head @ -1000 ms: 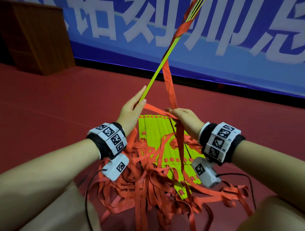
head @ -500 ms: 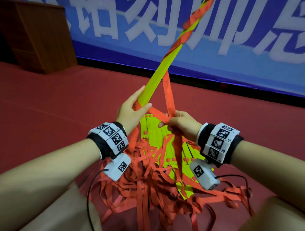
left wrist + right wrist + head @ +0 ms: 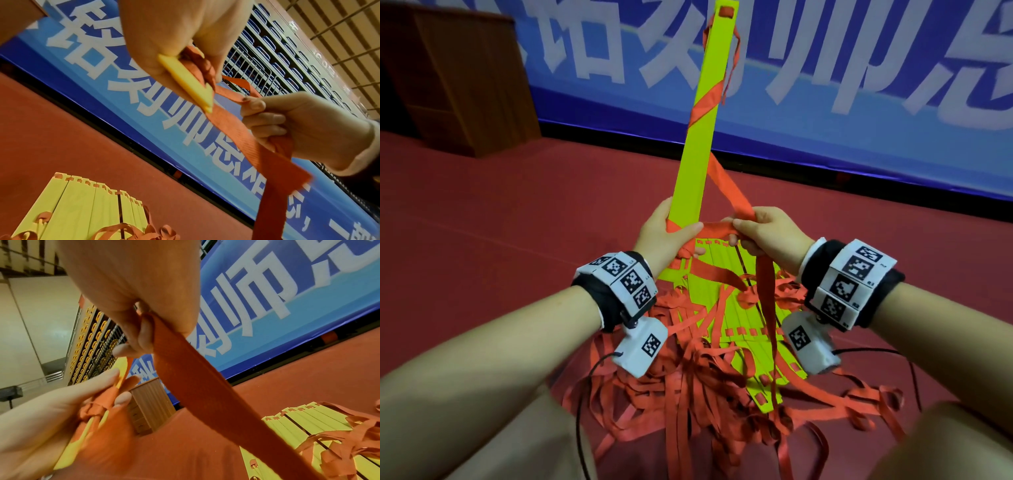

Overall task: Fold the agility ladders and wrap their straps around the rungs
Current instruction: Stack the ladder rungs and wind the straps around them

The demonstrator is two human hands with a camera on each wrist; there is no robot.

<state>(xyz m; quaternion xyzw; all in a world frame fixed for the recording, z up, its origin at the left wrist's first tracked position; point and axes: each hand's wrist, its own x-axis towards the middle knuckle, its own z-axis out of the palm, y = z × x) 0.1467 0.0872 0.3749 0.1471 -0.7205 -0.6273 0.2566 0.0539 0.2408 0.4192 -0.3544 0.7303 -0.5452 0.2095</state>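
even, bright indoor light; colours saturated. wrist views warp at edges, with nearby skin soft and blurred.

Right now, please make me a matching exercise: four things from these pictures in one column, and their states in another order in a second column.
Things:
1. left hand
2. right hand
3. raised yellow rung bundle
4. yellow rungs on the floor

States:
A. lying flat among loose orange straps
B. standing up, partly wrapped in strap
C. grips the bundle's lower end
D. pinches the orange strap

Pairs: 1-C, 2-D, 3-B, 4-A
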